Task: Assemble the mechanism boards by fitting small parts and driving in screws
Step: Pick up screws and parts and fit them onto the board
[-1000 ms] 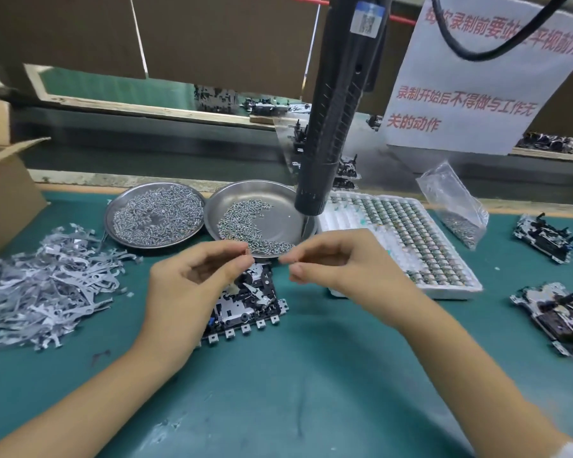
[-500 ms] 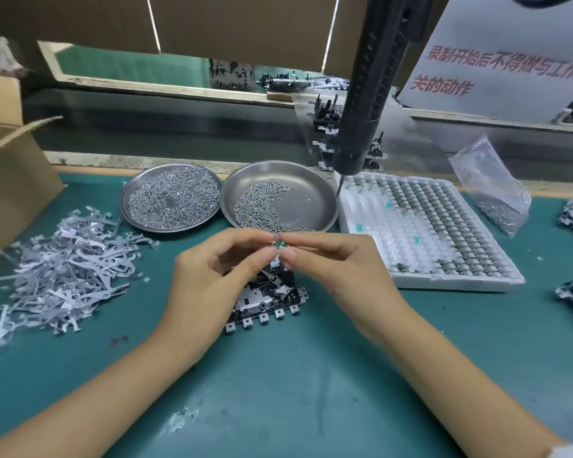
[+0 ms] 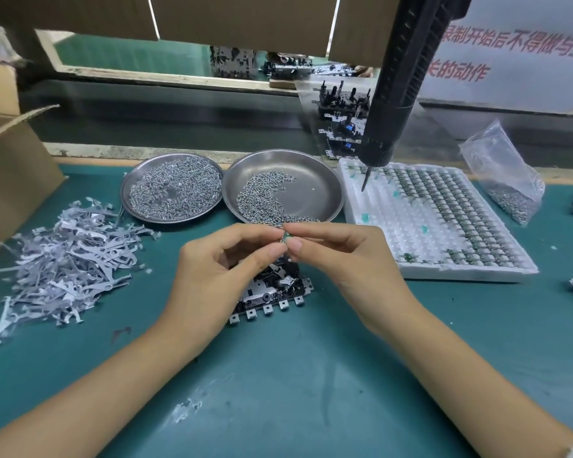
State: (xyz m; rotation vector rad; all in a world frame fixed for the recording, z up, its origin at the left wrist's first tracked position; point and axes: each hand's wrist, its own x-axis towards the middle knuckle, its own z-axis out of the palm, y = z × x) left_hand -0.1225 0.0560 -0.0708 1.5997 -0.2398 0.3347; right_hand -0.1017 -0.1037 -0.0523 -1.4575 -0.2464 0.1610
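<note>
Hands pinching small part, above board

Pretty clearly a factory assembly station, small electronics or mechanism work. Green bench mat, two steel dishes heaped with tiny screws, a pile of stamped metal strips on the left, and a white tray packed with rows of little parts. A black electric screwdriver hangs down over the bench. Past the bench edge runs what looks like a conveyor belt carrying more boards, there's a cardboard box at the side, and a paper notice printed in red Chinese characters.
</note>
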